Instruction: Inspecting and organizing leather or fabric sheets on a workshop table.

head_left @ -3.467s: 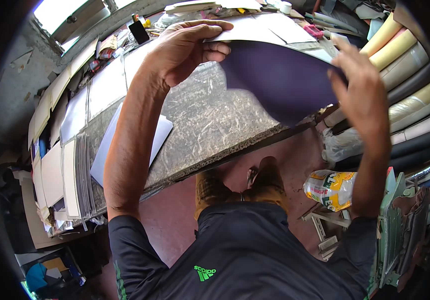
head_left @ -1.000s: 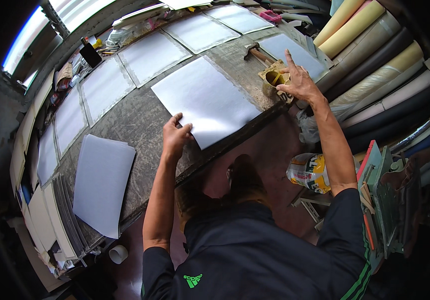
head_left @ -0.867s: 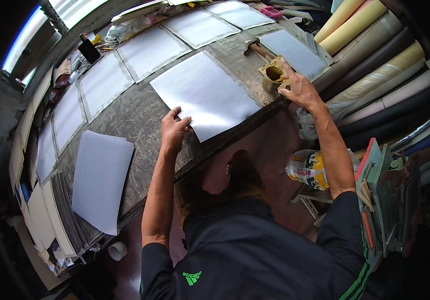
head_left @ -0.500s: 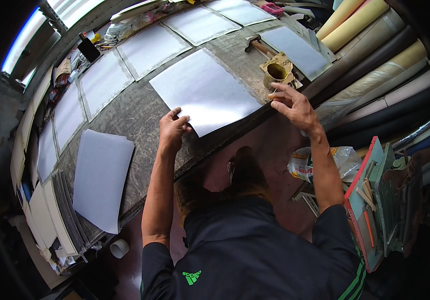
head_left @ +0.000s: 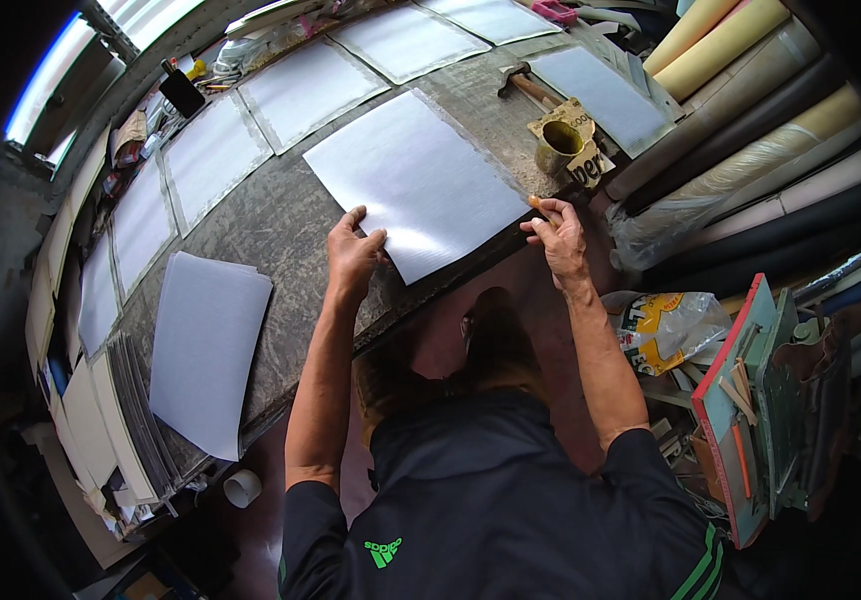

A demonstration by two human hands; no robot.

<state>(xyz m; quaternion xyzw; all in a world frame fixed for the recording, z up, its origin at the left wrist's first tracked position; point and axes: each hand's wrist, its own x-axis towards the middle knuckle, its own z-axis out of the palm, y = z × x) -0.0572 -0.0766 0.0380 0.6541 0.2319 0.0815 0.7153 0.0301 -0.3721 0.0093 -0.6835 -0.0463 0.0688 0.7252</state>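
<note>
Sheets lie stacked at left, presumably kept within reach. The left hand sets thumb and finger at the left edge of a pale sheet on the tabletop, likely steadying it; whether it pinches I cannot tell. The pale sheet's long axis slants from upper left to lower right. By its right corner, the right hand pinches a small orange tool.

The right hand mostly covers an orange-brown object too small to identify, the left hand hides part of a white sheet, a can covers some card beneath, and the top edge crops a far sheet
</note>
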